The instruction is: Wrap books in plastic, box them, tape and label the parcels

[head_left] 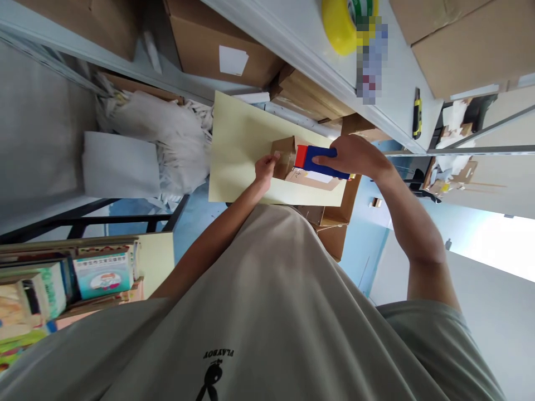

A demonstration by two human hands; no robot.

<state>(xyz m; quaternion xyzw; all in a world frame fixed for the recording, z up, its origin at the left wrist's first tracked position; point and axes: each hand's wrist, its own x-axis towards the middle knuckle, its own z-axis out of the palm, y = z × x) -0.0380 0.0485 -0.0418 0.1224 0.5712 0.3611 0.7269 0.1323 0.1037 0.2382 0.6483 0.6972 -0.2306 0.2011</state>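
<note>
A small brown cardboard box (288, 153) lies on a pale yellow sheet (238, 145) in front of my torso. My left hand (266, 167) grips the box's near left edge. My right hand (355, 159) is closed around a blue and red object (311, 156) and presses it onto the top of the box. A white label (320, 177) shows on the box just below that object. What the blue and red object is I cannot tell.
A white table (393, 78) carries a yellow tape roll (340, 22), a yellow-black cutter (417, 114) and large cartons (468, 44). More cartons (217, 50) and white bags (159, 133) sit beyond the sheet. Boxed books (100, 273) fill a shelf at lower left.
</note>
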